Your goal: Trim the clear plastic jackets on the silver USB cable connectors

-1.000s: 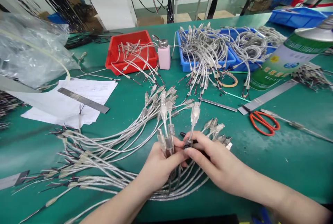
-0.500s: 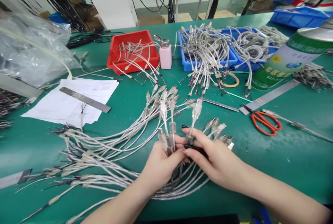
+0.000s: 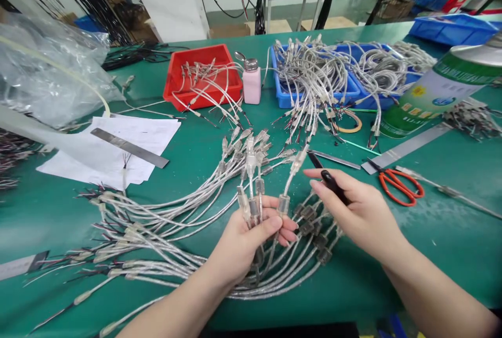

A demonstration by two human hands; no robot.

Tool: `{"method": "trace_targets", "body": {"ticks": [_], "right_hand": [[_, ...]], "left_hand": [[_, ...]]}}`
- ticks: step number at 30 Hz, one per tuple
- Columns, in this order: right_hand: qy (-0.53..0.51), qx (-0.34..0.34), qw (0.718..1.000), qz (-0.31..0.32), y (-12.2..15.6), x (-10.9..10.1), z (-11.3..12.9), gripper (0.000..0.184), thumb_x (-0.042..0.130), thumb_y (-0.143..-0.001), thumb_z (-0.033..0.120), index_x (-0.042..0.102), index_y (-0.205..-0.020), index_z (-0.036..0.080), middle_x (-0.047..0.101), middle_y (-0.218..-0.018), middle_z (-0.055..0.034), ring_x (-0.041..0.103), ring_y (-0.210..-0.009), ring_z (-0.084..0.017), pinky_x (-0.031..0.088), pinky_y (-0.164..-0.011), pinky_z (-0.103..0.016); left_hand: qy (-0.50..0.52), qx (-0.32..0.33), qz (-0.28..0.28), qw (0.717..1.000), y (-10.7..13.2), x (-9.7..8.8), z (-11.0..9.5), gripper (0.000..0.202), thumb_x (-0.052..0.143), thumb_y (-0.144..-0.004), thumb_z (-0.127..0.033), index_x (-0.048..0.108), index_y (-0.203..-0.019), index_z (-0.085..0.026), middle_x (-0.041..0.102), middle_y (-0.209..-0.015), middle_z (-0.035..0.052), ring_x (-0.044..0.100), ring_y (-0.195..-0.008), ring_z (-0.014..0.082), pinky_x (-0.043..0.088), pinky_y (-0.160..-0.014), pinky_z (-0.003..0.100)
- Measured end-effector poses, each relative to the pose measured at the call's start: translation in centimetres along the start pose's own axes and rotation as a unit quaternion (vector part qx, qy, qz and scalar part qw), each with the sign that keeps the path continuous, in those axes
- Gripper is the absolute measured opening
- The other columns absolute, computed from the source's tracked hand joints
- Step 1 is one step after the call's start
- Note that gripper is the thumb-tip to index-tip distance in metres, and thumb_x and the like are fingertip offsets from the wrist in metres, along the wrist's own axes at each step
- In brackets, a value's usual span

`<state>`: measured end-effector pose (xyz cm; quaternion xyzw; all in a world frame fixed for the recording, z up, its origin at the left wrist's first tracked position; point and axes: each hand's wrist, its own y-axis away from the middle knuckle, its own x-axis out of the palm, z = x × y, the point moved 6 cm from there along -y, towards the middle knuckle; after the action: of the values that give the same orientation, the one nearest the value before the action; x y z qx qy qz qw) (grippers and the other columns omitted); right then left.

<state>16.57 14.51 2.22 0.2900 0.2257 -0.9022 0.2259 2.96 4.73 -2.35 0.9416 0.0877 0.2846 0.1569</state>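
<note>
My left hand (image 3: 245, 241) is closed round a small bunch of silver USB cables (image 3: 254, 191), their plugs standing upright above my fingers. Those cables belong to a large fan of silver cables (image 3: 157, 223) spread across the green table (image 3: 431, 233) to the left. My right hand (image 3: 355, 212) is lifted off to the right of the bunch and pinches a black pen-like tool (image 3: 327, 178), its tip close to one raised plug (image 3: 300, 160). Several dark ferrite beads (image 3: 314, 228) lie under my right hand.
Red-handled scissors (image 3: 400, 183) and steel rulers (image 3: 408, 144) lie to the right. Behind them are a red tray (image 3: 202, 74), a pink pump bottle (image 3: 251, 84), blue trays (image 3: 345, 79) heaped with cables and a large green-and-white can (image 3: 435, 89). Papers with a ruler (image 3: 113, 149) and a plastic bag (image 3: 47, 71) lie at the left.
My right hand has drawn away from the bunch, moving right and up with the black tool. The left hand now holds one more cable and has barely shifted.
</note>
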Motion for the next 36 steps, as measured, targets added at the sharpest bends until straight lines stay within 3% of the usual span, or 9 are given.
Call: {"method": "trace_targets", "body": {"ticks": [3, 5, 9, 12, 15, 18, 23, 29, 36], "right_hand": [[0.059, -0.033, 0.997, -0.039, 0.0, -0.5, 0.2, 0.038, 0.057, -0.086, 0.038, 0.047, -0.056, 0.019, 0.039, -0.048, 0.0035, 0.038, -0.044, -0.009, 0.030, -0.045, -0.025], [0.092, -0.051, 0.993, -0.061, 0.0, -0.8, 0.5, 0.040, 0.058, -0.086, 0.038, 0.042, -0.055, 0.019, 0.037, -0.048, 0.0038, 0.035, -0.044, -0.009, 0.029, -0.046, -0.025], [0.015, -0.024, 0.997, 0.065, 0.2, 0.6, 0.6, 0.019, 0.043, -0.095, 0.034, 0.056, -0.095, 0.019, 0.059, -0.073, -0.0009, 0.055, -0.065, -0.012, 0.041, -0.060, -0.024], [-0.111, 0.006, 0.968, 0.227, 1.4, 2.9, 1.2, 0.028, 0.030, -0.099, 0.031, 0.041, -0.124, 0.023, 0.060, -0.074, 0.0017, 0.058, -0.066, -0.011, 0.044, -0.063, -0.022], [-0.168, -0.017, 0.941, 0.293, 2.5, 4.3, 2.3, 0.038, 0.032, -0.099, 0.027, 0.022, -0.135, 0.023, 0.065, -0.088, 0.0005, 0.062, -0.082, -0.012, 0.046, -0.078, -0.023], [-0.112, -0.056, 0.962, 0.244, 2.8, 4.3, 2.4, 0.034, 0.036, -0.097, 0.024, 0.029, -0.129, 0.021, 0.067, -0.093, -0.0018, 0.063, -0.089, -0.015, 0.046, -0.080, -0.026], [-0.001, -0.103, 0.989, 0.105, 2.2, 2.7, 2.2, 0.017, 0.032, -0.097, 0.026, 0.048, -0.096, 0.020, 0.060, -0.070, -0.0010, 0.059, -0.059, -0.014, 0.042, -0.055, -0.025], [-0.086, -0.036, 0.971, 0.220, 2.5, 3.7, 2.4, 0.027, 0.037, -0.096, 0.027, 0.034, -0.122, 0.019, 0.067, -0.084, -0.0026, 0.064, -0.082, -0.016, 0.047, -0.074, -0.027], [-0.051, -0.049, 0.991, 0.114, 1.7, 2.7, 1.6, 0.021, 0.035, -0.097, 0.031, 0.050, -0.088, 0.019, 0.055, -0.064, 0.0006, 0.053, -0.056, -0.012, 0.038, -0.053, -0.023]], "left_hand": [[0.021, -0.004, -0.001, 1.000, 0.0, -0.1, -0.2, 0.022, 0.066, -0.078, -0.019, 0.054, -0.095, -0.013, 0.070, -0.074, 0.0078, 0.065, -0.064, 0.0169, 0.048, -0.059, 0.026], [0.022, -0.007, 0.004, 1.000, 0.0, 0.0, -0.2, 0.020, 0.065, -0.079, -0.019, 0.055, -0.095, -0.013, 0.069, -0.073, 0.0073, 0.064, -0.062, 0.0156, 0.047, -0.056, 0.024], [-0.003, -0.001, 0.005, 1.000, -0.1, 0.0, -0.1, 0.018, 0.064, -0.080, -0.019, 0.057, -0.095, -0.011, 0.069, -0.072, 0.0070, 0.060, -0.055, 0.0115, 0.042, -0.048, 0.020], [-0.032, 0.019, 0.005, 0.999, -0.1, 0.1, 0.1, 0.019, 0.065, -0.079, -0.022, 0.060, -0.095, -0.012, 0.068, -0.069, 0.0051, 0.059, -0.052, 0.0102, 0.041, -0.047, 0.019], [-0.062, 0.038, -0.005, 0.997, 0.0, 0.1, 0.0, 0.023, 0.066, -0.079, -0.026, 0.062, -0.096, -0.012, 0.062, -0.056, -0.0004, 0.055, -0.048, 0.0089, 0.040, -0.046, 0.018], [-0.091, 0.058, -0.026, 0.994, 0.3, -0.1, -0.4, 0.020, 0.066, -0.078, -0.026, 0.065, -0.093, -0.014, 0.059, -0.054, -0.0023, 0.048, -0.044, 0.0060, 0.037, -0.044, 0.017], [-0.124, 0.039, 0.011, 0.991, 0.6, 0.3, -0.2, 0.015, 0.063, -0.082, -0.027, 0.068, -0.090, -0.014, 0.064, -0.064, 0.0019, 0.044, -0.045, 0.0044, 0.033, -0.043, 0.017], [-0.133, 0.068, -0.016, 0.989, 0.3, 0.1, -0.3, 0.022, 0.064, -0.080, -0.029, 0.067, -0.096, -0.013, 0.061, -0.060, 0.0002, 0.043, -0.043, 0.0053, 0.033, -0.042, 0.018], [-0.160, 0.048, 0.063, 0.984, 0.7, 1.4, -0.4, 0.020, 0.058, -0.084, -0.027, 0.067, -0.076, -0.012, 0.063, -0.062, 0.0034, 0.041, -0.045, 0.0053, 0.033, -0.044, 0.019]]}}
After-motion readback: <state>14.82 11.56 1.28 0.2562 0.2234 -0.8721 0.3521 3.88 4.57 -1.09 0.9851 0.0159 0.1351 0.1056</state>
